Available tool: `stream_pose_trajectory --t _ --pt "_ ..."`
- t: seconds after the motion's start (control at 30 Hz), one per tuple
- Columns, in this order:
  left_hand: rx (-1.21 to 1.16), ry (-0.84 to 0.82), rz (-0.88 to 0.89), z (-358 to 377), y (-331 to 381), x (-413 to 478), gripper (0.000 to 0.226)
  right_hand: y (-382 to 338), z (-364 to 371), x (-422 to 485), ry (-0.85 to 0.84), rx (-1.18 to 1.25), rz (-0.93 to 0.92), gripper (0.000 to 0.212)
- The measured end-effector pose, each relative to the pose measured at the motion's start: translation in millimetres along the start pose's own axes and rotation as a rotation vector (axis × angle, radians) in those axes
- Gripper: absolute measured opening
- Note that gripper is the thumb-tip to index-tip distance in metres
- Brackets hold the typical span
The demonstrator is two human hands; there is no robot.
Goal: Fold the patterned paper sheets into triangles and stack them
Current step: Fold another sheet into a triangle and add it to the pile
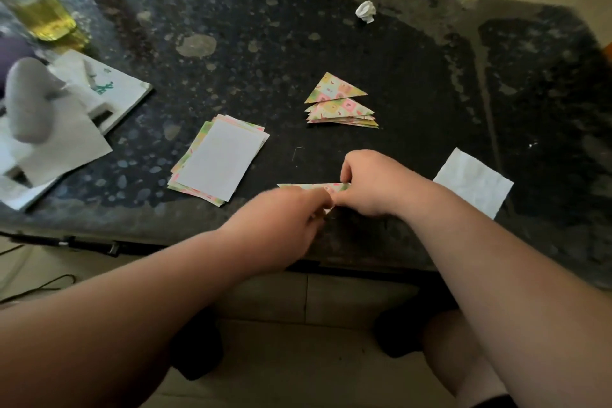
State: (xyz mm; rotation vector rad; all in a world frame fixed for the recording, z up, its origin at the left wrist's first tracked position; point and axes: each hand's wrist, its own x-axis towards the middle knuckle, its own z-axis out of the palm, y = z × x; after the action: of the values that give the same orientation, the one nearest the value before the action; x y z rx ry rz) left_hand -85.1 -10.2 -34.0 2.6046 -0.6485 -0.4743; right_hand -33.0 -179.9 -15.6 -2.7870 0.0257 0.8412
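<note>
A patterned paper sheet (313,187) lies folded near the front edge of the dark stone table (298,43), mostly hidden under my hands. My left hand (281,225) pinches its near part with curled fingers. My right hand (374,182) holds its right end with bent fingers. Only a thin strip of the fold shows between them. A stack of several folded patterned triangles (341,106) lies farther back, fanned out. To the left sits a pile of unfolded sheets (220,159), white side up.
A white napkin (473,180) lies right of my hands. A crumpled white paper ball (366,11) sits at the back. Bottles (36,0), a booklet (112,89) and a grey object (31,99) crowd the left side.
</note>
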Motion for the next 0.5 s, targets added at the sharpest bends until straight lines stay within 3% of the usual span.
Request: stream_pose_trajectory --t 0.1,0.17,0.23,0.37,0.5 --pt "-0.07 0.13 -0.113 -8.2 -19.6 11.4 0.02 0.3 -0.9 2.4 -0.025 0.072 -0.008 0.016" --pt "-0.087 0.16 -0.172 -14.5 -29.1 17.3 0.029 2.7 -1.6 2.5 -0.002 0.162 -0.033 0.01" --pt "-0.139 0.11 -0.209 -19.2 -32.5 21.5 0.041 7.4 -3.8 0.9 0.006 0.263 -0.077 0.01" --pt "-0.249 -0.023 -0.203 -20.9 -22.7 27.9 0.011 18.3 -7.4 -3.2 0.012 0.481 -0.14 0.011" --pt "-0.35 -0.036 -0.195 -24.4 -12.1 31.0 0.008 27.0 -13.5 -6.2 -0.047 0.538 -0.175 0.01"
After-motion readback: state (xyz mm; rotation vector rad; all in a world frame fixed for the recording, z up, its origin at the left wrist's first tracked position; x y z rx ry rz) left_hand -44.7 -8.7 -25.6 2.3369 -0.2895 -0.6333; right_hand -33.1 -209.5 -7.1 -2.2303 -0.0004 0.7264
